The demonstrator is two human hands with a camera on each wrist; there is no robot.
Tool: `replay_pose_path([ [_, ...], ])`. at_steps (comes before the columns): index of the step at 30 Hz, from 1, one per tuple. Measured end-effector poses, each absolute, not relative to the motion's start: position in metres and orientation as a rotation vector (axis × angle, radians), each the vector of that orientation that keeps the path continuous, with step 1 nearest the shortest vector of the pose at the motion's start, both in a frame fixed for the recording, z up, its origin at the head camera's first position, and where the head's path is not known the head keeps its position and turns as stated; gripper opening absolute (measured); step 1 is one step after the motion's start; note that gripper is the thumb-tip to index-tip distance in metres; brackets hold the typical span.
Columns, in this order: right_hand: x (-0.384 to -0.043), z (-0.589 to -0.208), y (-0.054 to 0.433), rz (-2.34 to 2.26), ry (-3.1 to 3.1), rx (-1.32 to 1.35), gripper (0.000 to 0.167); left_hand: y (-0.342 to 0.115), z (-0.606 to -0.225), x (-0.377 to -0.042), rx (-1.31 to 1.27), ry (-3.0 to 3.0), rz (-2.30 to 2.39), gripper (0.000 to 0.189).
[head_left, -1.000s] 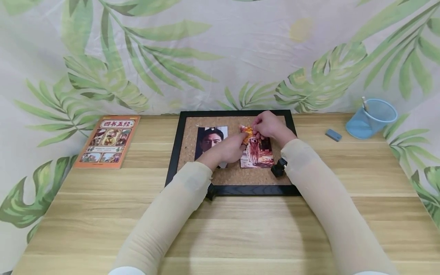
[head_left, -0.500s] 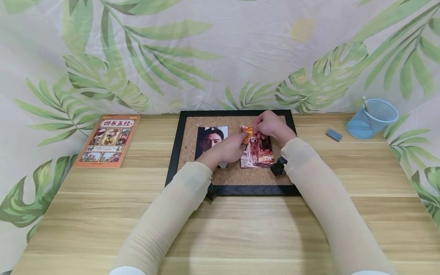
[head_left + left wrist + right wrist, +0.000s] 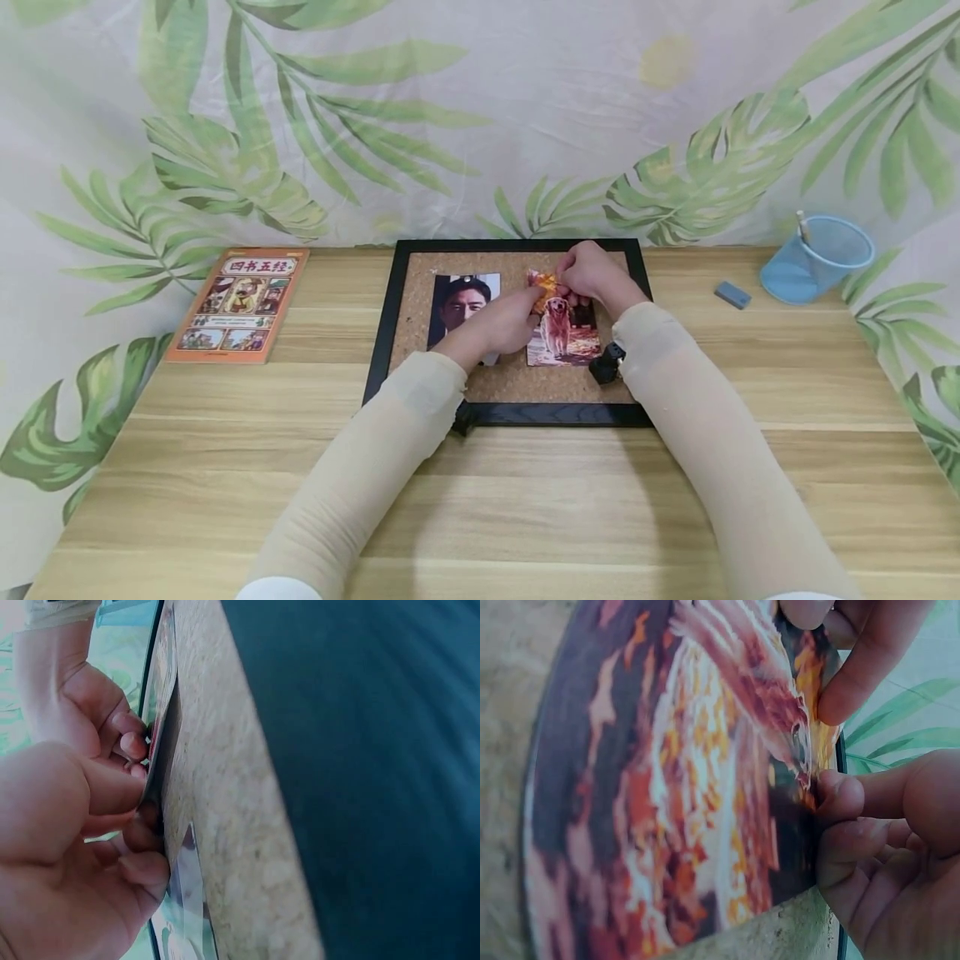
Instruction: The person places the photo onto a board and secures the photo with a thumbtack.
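Note:
A photo of a golden dog (image 3: 557, 329) lies over the cork board (image 3: 525, 385) in its black frame, part of it lifted off the cork. My left hand (image 3: 510, 323) pinches the photo's left side; in the left wrist view its thumb and fingers (image 3: 142, 825) meet at the edge. My right hand (image 3: 591, 271) bends over the photo's top, fingertips pinched together at its front. What they hold is mostly covered, seemingly a small pushpin. Left of it, a portrait photo (image 3: 442, 310) bears a white pushpin (image 3: 468, 278) at its top, partly behind my left hand.
An orange comic-style book (image 3: 238, 307) lies at the table's left. On the right are a blue eraser-like block (image 3: 732, 295) and a blue mesh pen cup (image 3: 798, 271) holding a pale stick. A leaf-patterned cloth (image 3: 420, 125) hangs right behind the board.
Both hands keep nearly the same place on the dog photo. The whole head view has shifted slightly; no object has visibly moved on the table.

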State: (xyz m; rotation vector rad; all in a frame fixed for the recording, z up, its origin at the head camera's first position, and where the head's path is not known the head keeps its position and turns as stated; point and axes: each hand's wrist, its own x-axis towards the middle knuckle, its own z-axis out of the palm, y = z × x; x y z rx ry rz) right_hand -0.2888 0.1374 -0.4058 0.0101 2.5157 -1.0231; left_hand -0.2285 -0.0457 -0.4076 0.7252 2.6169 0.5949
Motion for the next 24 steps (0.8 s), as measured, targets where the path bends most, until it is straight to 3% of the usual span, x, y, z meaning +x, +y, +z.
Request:
replay_pose_path([
  [9, -0.287, -0.411, 0.145, -1.107, 2.471, 0.074, 0.018, -0.042, -0.406, -0.223, 0.637, 2.742, 0.470, 0.046],
  [19, -0.266, -0.413, 0.164, -1.222, 2.520, -0.172, 0.029, -0.062, -0.399, -0.215, 0.612, 2.848, 0.532, 0.032],
  [24, -0.238, -0.405, 0.173, -1.189, 2.711, -0.307, 0.035, -0.085, -0.392, -0.206, 0.661, 2.903, 0.718, 0.036],
])
